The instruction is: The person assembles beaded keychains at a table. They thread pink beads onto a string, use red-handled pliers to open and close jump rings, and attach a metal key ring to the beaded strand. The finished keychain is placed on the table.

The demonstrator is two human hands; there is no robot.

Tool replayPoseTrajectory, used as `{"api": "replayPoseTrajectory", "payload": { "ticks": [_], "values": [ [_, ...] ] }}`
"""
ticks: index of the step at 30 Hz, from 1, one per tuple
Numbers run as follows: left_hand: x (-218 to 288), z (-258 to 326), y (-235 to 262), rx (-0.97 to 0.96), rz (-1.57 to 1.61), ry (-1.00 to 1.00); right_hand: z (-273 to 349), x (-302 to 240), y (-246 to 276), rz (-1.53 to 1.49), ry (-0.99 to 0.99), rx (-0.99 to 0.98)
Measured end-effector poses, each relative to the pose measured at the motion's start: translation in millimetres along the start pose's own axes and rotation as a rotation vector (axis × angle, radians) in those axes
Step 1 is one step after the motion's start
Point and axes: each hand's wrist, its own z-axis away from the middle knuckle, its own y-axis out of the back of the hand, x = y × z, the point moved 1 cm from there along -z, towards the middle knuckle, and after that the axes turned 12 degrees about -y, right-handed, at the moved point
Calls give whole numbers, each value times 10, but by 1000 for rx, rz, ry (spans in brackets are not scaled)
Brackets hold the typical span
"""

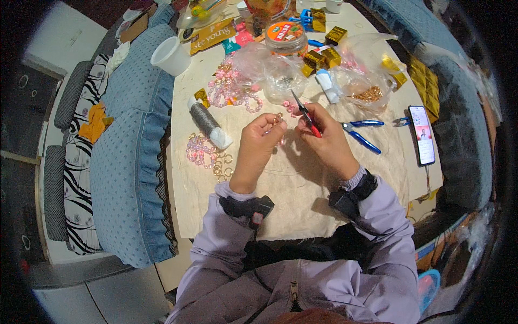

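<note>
My left hand (254, 154) is closed, its thumb and fingers pinching a gold-coloured ring with beads (278, 117); part of this piece is hidden by the fingers. Close beside it, my right hand (325, 143) grips small pointed scissors (302, 109) with a red handle, their dark tips pointing up and away. A thin thread (286, 173) curves over the cloth below the hands. Left of my left hand lie a spool of grey thread (203, 119), a pink bead string (198, 150) and several gold rings (224, 163). Blue-handled pliers (361, 140) rest just right of my right hand.
Pink bead strings (221, 92) and clear plastic bags (280, 73) lie beyond my hands, with a round lidded tub (286, 38). A white cup (171, 56) stands far left. A lit phone (422, 135) lies on the right. A beige cloth (291, 210) covers the tabletop.
</note>
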Motion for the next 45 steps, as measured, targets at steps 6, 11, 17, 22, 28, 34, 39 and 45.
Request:
{"api": "replayPoseTrajectory", "payload": {
  "ticks": [6, 11, 17, 22, 28, 34, 39, 45],
  "values": [
    [100, -49, 157, 135, 81, -24, 54, -108, 29, 422, 230, 103],
    [135, -50, 137, 183, 175, -38, 45, -95, -3, 522, 267, 87],
    [142, -61, 171, 188, 273, -24, 38, -81, -8, 528, 306, 124],
    [98, -50, 94, 135, 356, 5, 55, -83, -25, 517, 296, 101],
    [66, -36, 103, 34, 443, 34, 103, -86, -13, 470, 169, 88],
    [52, -41, 91, 53, 478, 11, 86, -64, 4, 501, 250, 128],
    [39, -37, 110, 43, 533, 41, 91, -44, 9, 511, 235, 111],
    [-4, -18, 98, 57, 704, 72, 109, -56, 0, 525, 217, 100]
  ]
}}
